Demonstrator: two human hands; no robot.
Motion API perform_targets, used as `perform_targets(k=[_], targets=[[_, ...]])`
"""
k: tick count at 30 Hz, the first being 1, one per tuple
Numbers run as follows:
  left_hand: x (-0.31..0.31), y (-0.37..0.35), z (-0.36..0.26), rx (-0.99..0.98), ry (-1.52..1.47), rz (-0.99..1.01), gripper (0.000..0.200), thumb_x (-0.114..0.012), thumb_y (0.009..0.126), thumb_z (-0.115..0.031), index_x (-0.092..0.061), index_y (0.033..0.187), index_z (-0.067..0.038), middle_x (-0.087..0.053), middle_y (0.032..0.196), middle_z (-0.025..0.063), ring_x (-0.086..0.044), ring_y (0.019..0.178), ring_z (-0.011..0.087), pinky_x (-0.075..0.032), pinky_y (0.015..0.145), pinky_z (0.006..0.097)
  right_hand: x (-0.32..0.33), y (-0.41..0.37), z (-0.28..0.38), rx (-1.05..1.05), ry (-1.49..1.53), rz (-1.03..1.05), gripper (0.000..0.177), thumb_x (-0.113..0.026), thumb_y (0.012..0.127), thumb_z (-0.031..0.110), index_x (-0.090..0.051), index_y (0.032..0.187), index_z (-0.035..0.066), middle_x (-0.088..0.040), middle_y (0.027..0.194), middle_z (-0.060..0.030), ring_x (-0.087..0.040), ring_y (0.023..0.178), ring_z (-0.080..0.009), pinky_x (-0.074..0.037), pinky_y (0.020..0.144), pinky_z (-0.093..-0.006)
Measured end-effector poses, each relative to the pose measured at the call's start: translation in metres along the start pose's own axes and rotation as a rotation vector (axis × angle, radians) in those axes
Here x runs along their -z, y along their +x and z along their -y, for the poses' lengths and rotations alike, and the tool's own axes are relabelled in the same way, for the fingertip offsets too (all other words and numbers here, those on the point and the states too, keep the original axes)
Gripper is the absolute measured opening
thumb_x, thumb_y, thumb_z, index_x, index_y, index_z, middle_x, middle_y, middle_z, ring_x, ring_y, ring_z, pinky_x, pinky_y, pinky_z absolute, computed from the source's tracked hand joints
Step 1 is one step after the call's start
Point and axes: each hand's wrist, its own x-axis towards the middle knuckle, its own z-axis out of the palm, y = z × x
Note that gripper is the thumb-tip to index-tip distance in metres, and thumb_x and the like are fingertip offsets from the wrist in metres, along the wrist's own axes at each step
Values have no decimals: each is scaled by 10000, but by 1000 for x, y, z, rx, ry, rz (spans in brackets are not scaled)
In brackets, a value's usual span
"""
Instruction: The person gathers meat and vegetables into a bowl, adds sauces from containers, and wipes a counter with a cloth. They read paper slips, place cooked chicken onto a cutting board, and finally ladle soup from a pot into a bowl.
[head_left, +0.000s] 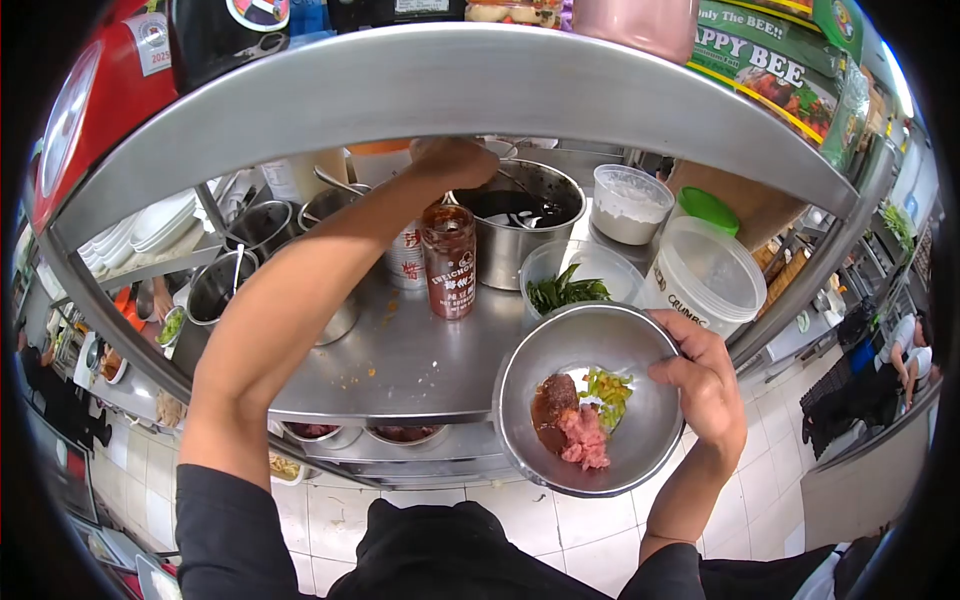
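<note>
My right hand (705,380) grips the right rim of a steel mixing bowl (515,400), thumb over the edge, holding it tilted in front of the shelf. In the bowl lie raw minced meat (584,438), dark red-brown sauce (552,405) and chopped green pieces (608,395). My left hand (455,163) reaches across to the back of the shelf, above a jar of red sauce (450,265) and beside a steel pot of dark liquid (530,250). It looks closed, but its fingers are mostly hidden, so what they hold does not show.
Behind the bowl stand a tub of green leaves (570,290), a clear container marked crumbs (705,275) and a tub of white powder (630,205). Several steel pots (262,228) crowd the left. A metal shelf edge (450,80) curves overhead. Other people (900,365) are farther off.
</note>
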Motion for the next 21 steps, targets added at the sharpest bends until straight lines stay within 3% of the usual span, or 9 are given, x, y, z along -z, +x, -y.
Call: perform_targets(k=[2,4,7,14,19,21], targets=[[0,-2,5,2,-33,12,483,-534,723,-229,-528,1177,-61,-491,1239,162,-444,1171,301,-344,960,412,1,5,1,15,-18,19,408,-470,607,109,-558,971,-52,-605,759,-142,-544,711,-178,-426,682,-257],[3,-10,4,-50,-40,-125,433,-528,725,-183,-534,1109,17,-533,1122,254,-486,1098,349,-378,930,377,2,10,5,-24,25,45,400,-461,614,87,-561,975,-53,-608,795,-126,-538,751,-167,-418,708,-250],[0,-16,6,-68,-85,-257,424,-529,720,-184,-541,1083,35,-542,1098,264,-496,1080,361,-375,931,384,4,19,9,-45,57,108,411,-448,622,47,-556,1006,-52,-608,861,-107,-530,809,-157,-405,751,-238],[17,-26,3,4,-124,-145,379,-545,699,-185,-574,972,76,-574,1005,280,-546,999,375,-409,881,401,7,31,13,-60,110,175,472,-436,628,2,-519,1090,-42,-586,990,-93,-510,915,-160,-373,826,-219],[27,-28,8,-118,-62,-190,352,-529,700,-186,-592,964,39,-592,963,262,-568,945,364,-430,842,411,9,38,14,-67,95,134,520,-435,632,6,-493,1147,-37,-572,1032,-112,-485,989,-168,-339,881,-223],[31,-30,9,-119,-28,-229,328,-532,720,-186,-595,961,27,-597,963,248,-571,937,357,-427,849,407,11,44,9,-47,90,126,525,-434,639,11,-485,1159,-37,-566,1048,-118,-511,924,-168,-385,820,-230]])
